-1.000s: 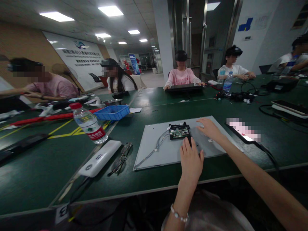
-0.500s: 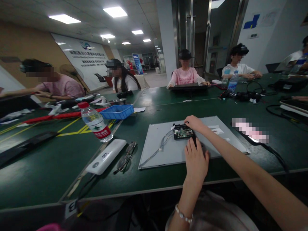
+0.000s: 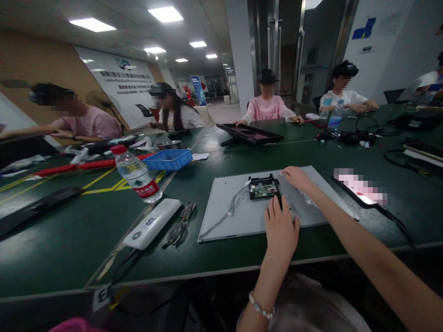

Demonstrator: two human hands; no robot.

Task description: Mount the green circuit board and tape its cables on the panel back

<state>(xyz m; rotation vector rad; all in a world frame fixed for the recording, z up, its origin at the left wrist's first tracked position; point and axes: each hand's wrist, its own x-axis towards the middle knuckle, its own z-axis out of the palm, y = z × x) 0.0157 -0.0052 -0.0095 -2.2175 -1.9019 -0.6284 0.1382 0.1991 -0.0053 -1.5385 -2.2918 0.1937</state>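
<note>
A circuit board in a black frame (image 3: 263,189) lies on a flat grey panel (image 3: 221,221), with grey cables (image 3: 233,203) running from its left side. My left hand (image 3: 281,230) rests palm down at the panel's front, its fingers spread and their tips by the frame's near right corner. Beyond it, my right hand (image 3: 298,180) is just right of the frame's far corner. Its fingers are pressed together low over the panel; what they hold, if anything, is too small to make out. Pale strips show on the panel beneath my right forearm.
Left of the panel lie eyeglasses (image 3: 180,226), a white power bank (image 3: 152,223) and a water bottle (image 3: 136,174). A blue tray (image 3: 168,159) stands behind them. To the right is a phone (image 3: 360,189) with a cable. Several people sit around the green table (image 3: 214,258).
My right hand has moved right, off the black frame's far corner. My left hand has barely shifted. Across the table, a person has tilted and shifted a black panel to the left.
</note>
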